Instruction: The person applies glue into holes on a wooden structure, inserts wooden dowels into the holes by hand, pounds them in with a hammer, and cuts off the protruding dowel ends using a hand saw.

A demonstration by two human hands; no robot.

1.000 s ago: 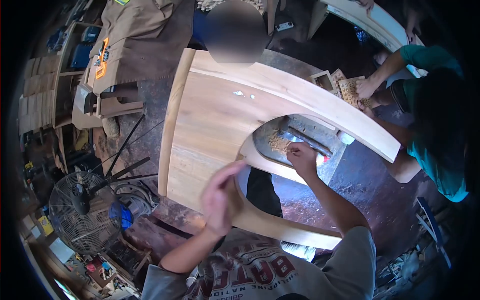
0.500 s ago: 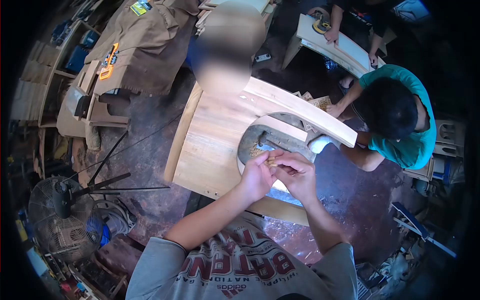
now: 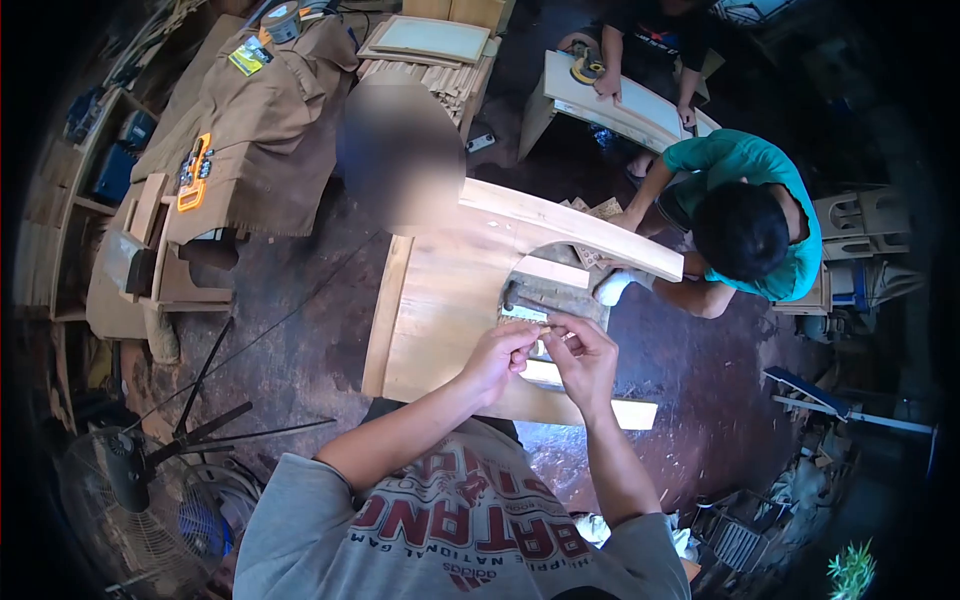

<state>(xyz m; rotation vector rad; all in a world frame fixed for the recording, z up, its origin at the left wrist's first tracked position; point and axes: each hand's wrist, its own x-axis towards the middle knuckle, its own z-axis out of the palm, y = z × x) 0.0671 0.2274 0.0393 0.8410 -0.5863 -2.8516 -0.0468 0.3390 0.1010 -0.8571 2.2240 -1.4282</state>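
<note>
Fingers curled, my left hand is above the edge of a pale wooden panel with a rounded cut-out. Close on its right, my right hand pinches a small tan wooden piece, and the left fingertips meet it too. Whatever lies inside my left palm is hidden. Through the cut-out, beyond my hands, a dark bar and a grey surface show, partly covered by my fingers.
A person in a teal shirt crouches at the right, behind the panel. Another person's hands rest on a white-topped board. A cloth-covered table stands at the upper left, a fan at the lower left.
My hands, first apart, have come together over the cut-out, with small wooden pieces at the fingers. My left fingers have since curled closed. The view has shifted, showing more of the far workshop.
</note>
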